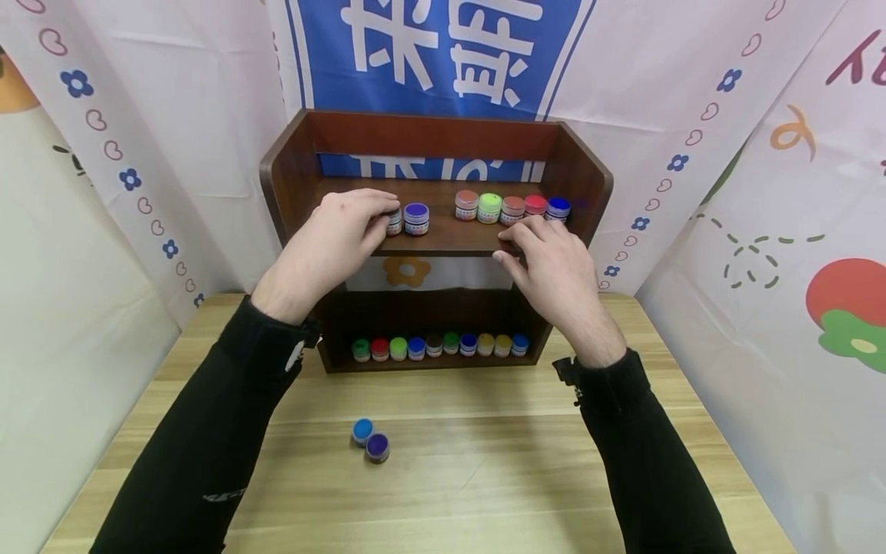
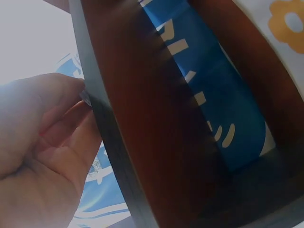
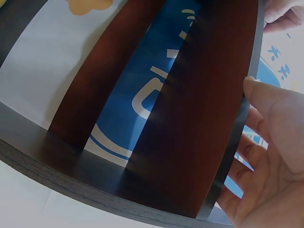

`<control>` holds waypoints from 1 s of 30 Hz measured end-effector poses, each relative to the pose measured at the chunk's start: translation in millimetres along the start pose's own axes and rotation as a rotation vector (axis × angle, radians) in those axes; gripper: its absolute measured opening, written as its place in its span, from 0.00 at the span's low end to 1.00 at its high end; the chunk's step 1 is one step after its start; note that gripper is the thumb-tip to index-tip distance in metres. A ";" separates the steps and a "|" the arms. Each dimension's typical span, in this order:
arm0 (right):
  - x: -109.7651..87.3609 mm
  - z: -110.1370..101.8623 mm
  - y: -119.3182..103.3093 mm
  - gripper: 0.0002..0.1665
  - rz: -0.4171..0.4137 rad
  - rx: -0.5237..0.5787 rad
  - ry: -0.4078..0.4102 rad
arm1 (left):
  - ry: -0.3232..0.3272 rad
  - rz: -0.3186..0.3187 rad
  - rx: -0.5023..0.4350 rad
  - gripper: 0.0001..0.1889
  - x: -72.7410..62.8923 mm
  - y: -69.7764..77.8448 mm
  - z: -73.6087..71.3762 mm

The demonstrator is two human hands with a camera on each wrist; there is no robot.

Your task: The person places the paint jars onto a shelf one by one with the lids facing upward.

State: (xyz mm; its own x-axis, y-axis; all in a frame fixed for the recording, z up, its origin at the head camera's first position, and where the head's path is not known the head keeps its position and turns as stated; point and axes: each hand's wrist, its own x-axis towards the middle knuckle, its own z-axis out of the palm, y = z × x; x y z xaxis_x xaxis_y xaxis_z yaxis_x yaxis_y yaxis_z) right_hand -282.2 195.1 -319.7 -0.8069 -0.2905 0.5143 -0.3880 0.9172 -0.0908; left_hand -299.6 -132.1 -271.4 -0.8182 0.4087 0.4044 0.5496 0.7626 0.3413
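Note:
My left hand (image 1: 349, 227) is at the left part of the upper shelf (image 1: 443, 242), its thumb and fingers pinching a small paint pot (image 1: 394, 223) mostly hidden behind them. In the left wrist view, a clear sliver of that pot shows between the fingertips. A purple-lidded paint pot (image 1: 417, 218) stands just right of it. My right hand (image 1: 554, 269) is at the shelf's right part, fingers loosely bent, with the thumb at the front edge in the right wrist view. Right behind its fingers is a row of pots, including a green-lidded pot (image 1: 489, 208) and a blue-lidded pot (image 1: 557, 208).
The brown two-tier rack (image 1: 584, 181) stands at the table's back against a printed cloth (image 1: 623, 77). Along its lower tier runs a row of several pots, among them a red one (image 1: 379, 349). A blue pot (image 1: 363, 431) and a purple pot (image 1: 377, 447) stand on the wooden table (image 1: 484, 477).

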 end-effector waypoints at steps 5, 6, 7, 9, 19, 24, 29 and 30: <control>0.1 -0.5 -0.1 0.24 0.006 0.000 -0.006 | -0.008 -0.027 -0.038 0.21 1.8 -0.2 1.3; 0.1 -0.6 -0.1 0.24 0.007 -0.001 -0.007 | -0.010 -0.031 -0.043 0.21 1.8 -0.2 1.5; 0.2 -0.7 -0.1 0.24 0.008 -0.001 -0.009 | -0.011 -0.032 -0.048 0.21 1.9 -0.3 1.8; 0.3 -0.7 -0.1 0.24 0.009 -0.001 -0.010 | -0.015 -0.033 -0.048 0.22 1.5 -0.3 2.1; -0.2 -0.6 -1.0 0.24 0.012 -0.003 -0.010 | 0.030 0.034 0.005 0.25 -14.4 6.3 -3.7; -0.5 -0.1 -1.1 0.24 0.014 -0.002 -0.009 | 0.035 0.065 0.012 0.24 -26.3 11.3 -5.5; -0.5 0.0 -1.0 0.24 0.010 -0.002 -0.008 | 0.047 0.115 0.035 0.24 -39.3 15.3 -3.2; -0.5 -0.1 -0.9 0.24 0.009 -0.003 -0.007 | 0.051 0.126 0.041 0.23 -42.1 15.9 -2.3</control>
State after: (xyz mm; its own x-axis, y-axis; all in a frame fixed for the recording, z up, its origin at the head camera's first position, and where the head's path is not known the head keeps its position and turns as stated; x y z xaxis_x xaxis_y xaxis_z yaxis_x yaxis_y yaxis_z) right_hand -281.5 194.4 -319.8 -0.8132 -0.2843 0.5078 -0.3797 0.9205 -0.0927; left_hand -256.0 -138.3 -281.0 -0.7327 0.4773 0.4850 0.6394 0.7269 0.2506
